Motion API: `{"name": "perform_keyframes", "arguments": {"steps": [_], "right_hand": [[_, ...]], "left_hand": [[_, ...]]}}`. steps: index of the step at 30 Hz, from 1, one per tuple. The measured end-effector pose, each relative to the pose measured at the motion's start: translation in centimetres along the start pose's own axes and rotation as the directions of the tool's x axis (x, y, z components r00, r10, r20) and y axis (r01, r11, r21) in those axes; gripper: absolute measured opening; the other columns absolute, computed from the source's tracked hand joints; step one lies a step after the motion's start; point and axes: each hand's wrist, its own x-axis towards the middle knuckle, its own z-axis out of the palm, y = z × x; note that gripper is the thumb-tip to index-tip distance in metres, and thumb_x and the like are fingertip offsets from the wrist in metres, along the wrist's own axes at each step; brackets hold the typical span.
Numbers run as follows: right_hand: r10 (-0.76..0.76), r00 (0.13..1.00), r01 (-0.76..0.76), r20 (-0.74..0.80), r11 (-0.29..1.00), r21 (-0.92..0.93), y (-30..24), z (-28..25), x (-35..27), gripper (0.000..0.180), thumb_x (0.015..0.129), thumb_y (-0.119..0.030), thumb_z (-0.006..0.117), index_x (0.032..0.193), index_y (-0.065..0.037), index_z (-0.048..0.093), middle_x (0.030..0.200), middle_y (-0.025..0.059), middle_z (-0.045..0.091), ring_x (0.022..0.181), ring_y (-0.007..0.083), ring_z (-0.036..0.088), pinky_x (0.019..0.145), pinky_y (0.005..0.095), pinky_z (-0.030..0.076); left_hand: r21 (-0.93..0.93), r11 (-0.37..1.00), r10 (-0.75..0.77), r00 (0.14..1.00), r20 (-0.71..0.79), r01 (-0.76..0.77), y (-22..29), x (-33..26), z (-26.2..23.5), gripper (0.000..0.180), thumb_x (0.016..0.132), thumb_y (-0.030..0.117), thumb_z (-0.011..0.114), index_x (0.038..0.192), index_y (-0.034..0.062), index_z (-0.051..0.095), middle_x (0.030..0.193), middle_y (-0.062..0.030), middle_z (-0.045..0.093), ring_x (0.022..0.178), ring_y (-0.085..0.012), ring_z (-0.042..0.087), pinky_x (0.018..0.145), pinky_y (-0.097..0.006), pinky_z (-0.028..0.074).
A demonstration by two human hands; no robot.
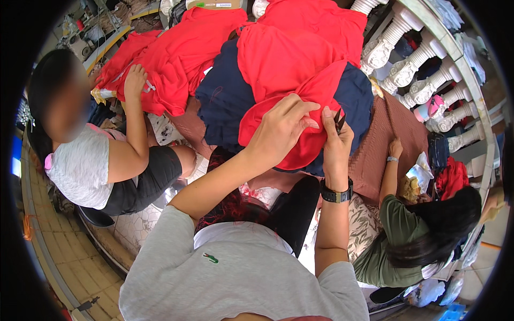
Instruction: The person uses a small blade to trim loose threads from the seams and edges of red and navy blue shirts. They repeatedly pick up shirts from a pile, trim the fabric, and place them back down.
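Grey shirt (241, 281) cropped; right hand (337, 145) part-hides snips (339, 120).

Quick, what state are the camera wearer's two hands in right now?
Left hand: fingers bent over the red cloth; whether it pinches anything cannot be told.
Right hand: closed around small dark scissors.

Midway along the bench, on its brown textured cloth cover (385, 160), a dark navy fabric stack (222, 88) lies beneath a loose red fabric heap (292, 53) that stretches from the far edge toward the near one. To its left, a crumpled red fabric pile (184, 51) spreads over the far left corner, with a person in a grey top (80, 166) beside the left edge. Another person in an olive-green top (375, 262) is by the near right corner; white carved balusters (399, 72) line up beyond the right edge.
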Motion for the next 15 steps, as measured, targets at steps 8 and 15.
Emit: {"name": "perform_keyframes", "arguments": {"steps": [8, 15], "right_hand": [[0.014, 1.000, -0.015, 0.010, 0.998, 0.065, -0.1, 0.0, -0.4, 0.021, 0.104, -0.018, 0.059, 0.092, -0.002, 0.067, 0.084, -0.0082, 0.058, 0.079, 0.0010, 0.045, 0.070, 0.0199, 0.038], [0.006, 1.000, -0.006, -0.014, 1.000, 0.022, -0.2, -0.5, -0.3, 0.024, 0.104, -0.018, 0.059, 0.090, 0.000, 0.066, 0.084, -0.0077, 0.058, 0.080, 0.0015, 0.046, 0.072, 0.0202, 0.039]], "left_hand": [[-0.527, 0.771, -0.390, 0.919, 0.052, 0.357, -1.6, 0.8, -0.1, 0.002, 0.094, -0.001, 0.064, 0.096, -0.0016, 0.064, 0.085, -0.0035, 0.064, 0.076, -0.0099, 0.063, 0.069, -0.024, 0.050], [-0.056, 0.973, -0.222, 0.975, -0.008, 0.222, -0.5, -0.3, -1.9, 0.003, 0.093, 0.000, 0.066, 0.093, -0.0025, 0.067, 0.087, -0.0067, 0.067, 0.075, -0.0120, 0.066, 0.068, -0.026, 0.051]]}}
